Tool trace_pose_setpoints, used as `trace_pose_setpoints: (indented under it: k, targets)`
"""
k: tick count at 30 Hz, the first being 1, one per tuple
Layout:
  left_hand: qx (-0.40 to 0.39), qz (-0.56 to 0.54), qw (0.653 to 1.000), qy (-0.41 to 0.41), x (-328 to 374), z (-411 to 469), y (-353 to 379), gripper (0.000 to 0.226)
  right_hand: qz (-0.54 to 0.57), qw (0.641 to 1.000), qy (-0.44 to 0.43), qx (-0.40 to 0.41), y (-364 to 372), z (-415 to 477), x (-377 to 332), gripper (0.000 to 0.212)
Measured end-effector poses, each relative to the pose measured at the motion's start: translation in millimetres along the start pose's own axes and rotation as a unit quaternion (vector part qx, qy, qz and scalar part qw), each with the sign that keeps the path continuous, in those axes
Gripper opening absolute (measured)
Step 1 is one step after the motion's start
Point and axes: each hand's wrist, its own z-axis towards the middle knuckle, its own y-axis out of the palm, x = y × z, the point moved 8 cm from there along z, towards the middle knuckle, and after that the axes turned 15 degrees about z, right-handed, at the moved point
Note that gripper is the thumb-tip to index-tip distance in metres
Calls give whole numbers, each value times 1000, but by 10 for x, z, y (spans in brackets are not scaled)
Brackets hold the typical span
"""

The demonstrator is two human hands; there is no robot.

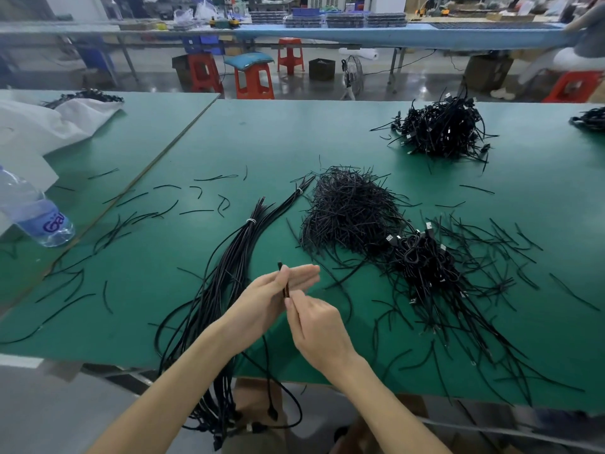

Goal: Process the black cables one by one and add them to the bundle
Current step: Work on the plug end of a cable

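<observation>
My left hand (278, 290) and my right hand (314, 319) meet over the green table's (248, 139) near middle. Between them stands a short stretch of one black cable (285, 286), upright; my left thumb presses it against my straight fingers, and my right fingertips pinch it just below. Its free end loops down past the table's front edge. Left of my hands lies the long bundle of black cables (229, 267), tied with two white bands. To the right sits a pile of coiled black cables with plugs (422, 257).
A heap of black twist ties (347, 208) lies behind my hands, with loose ties scattered across the mat. Another cable pile (442, 129) sits far right. A water bottle (36, 211) and white bag (42, 122) are on the left. Red stools stand beyond.
</observation>
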Motion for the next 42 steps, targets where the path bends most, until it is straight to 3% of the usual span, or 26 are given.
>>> trace_pose_setpoints:
  k: [4, 6, 7, 8, 10, 12, 14, 16, 18, 20, 22, 24, 29, 33, 37, 40, 42]
  targets:
    - [98, -225, 969, 44, 229, 43, -346, 37, -42, 998, 28, -44, 82, -5, 61, 38]
    - [101, -325, 939, 60, 372, 2, -572, 33, -16, 996, 81, -47, 65, 16, 148, 49]
    - [92, -321, 940, 62, 437, -23, -635, 35, 5, 992, 115, -43, 50, 23, 213, 53]
    - [81, -263, 959, 62, 489, -64, -674, 36, 31, 988, 148, -37, 36, 25, 280, 54]
    - [41, -2, 998, 52, 543, -149, -631, 35, 92, 976, 198, -14, 10, 23, 382, 54]
    - [-41, 281, 959, 24, 458, -197, -449, 35, 145, 963, 229, 15, -15, 12, 463, 53]
    - [-95, 452, 887, -7, 293, -219, -294, 30, 163, 957, 236, 36, -29, -1, 507, 53]
    - [-42, 534, 844, -18, 193, -186, -278, 21, 176, 953, 239, 55, -37, -14, 523, 55]
    - [8, 550, 835, -2, 132, -139, -232, 15, 188, 950, 238, 73, -59, -22, 516, 59]
    - [2, 552, 834, 17, 98, -81, -116, 14, 189, 951, 228, 92, -103, -28, 491, 60]
    - [-10, 513, 858, 26, 85, -17, -33, 15, 183, 955, 208, 111, -165, -31, 454, 54]
    - [-17, 421, 907, 22, 83, 27, 15, 23, 174, 957, 192, 132, -220, -44, 425, 49]
    - [12, 81, 996, -38, -74, 16, 148, 45, 118, 976, 148, 109, -190, -34, 317, 45]
    - [93, -145, 985, -29, 2, 79, 103, 46, 66, 990, 104, 69, -125, 19, 226, 35]
    - [168, -309, 936, -18, 98, 107, -141, 40, 18, 997, 69, 21, -16, 24, 136, 37]
    - [163, -351, 922, 17, 264, 48, -406, 30, 16, 996, 83, 16, -11, 20, 184, 36]
    - [135, -274, 952, 31, 387, -29, -540, 33, 36, 992, 117, 6, 2, 22, 283, 38]
